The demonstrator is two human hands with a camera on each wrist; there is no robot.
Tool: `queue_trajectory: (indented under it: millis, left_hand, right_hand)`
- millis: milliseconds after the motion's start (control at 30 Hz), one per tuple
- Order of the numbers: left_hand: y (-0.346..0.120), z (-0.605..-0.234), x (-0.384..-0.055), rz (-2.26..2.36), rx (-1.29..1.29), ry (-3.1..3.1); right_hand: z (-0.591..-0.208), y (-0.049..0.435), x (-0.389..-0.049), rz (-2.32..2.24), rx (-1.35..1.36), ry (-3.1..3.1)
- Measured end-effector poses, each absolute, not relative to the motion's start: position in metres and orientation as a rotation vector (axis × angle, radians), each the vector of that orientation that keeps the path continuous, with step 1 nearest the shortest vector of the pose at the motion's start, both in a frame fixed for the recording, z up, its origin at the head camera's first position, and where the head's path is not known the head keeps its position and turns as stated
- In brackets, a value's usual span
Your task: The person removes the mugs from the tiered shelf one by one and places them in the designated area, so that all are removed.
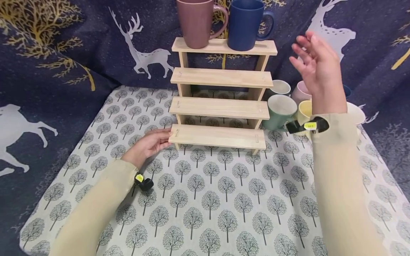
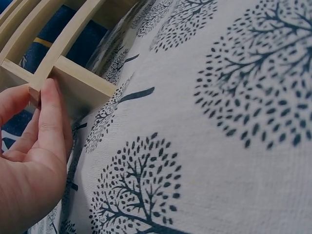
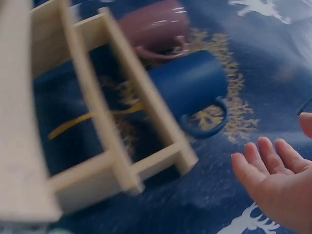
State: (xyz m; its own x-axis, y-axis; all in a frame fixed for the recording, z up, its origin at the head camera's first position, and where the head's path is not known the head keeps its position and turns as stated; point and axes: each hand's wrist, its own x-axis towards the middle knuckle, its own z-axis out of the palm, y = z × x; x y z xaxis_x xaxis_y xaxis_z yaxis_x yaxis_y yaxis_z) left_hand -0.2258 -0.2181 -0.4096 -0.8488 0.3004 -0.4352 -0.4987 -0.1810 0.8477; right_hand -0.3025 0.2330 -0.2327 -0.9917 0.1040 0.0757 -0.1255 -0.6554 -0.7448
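A wooden stepped shelf [image 1: 217,136] with several tiers stands on the table. My left hand [image 1: 151,143] grips the left end of its lowest board; in the left wrist view the thumb and fingers of that hand [image 2: 36,163] pinch the board's end. On the top tier sit a mauve mug [image 1: 194,25] and, to its right, a blue mug [image 1: 244,27], both upright with handles toward the right. My right hand [image 1: 321,69] is raised in the air right of the blue mug, holding nothing. Its fingers are loosely bent in the right wrist view, apart from the blue mug [image 3: 190,80].
Several mugs stand right of the shelf, among them a green mug [image 1: 279,112], a yellow mug [image 1: 305,108], a pink mug [image 1: 300,93] and a white one [image 1: 355,113]; my right forearm partly covers them. A tree-print cloth [image 1: 208,199] covers the table. Behind hangs a dark blue deer-print cloth [image 1: 96,42].
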Motion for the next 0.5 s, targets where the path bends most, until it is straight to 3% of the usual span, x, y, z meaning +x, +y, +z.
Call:
queue_trajectory:
  millis: [500]
  left_hand:
    - [-0.220, -0.408, -0.226, 2.051, -0.236, 1.568]
  right_hand:
    - [-0.206, 0.210, -0.352, 2.709, -0.149, -1.423]
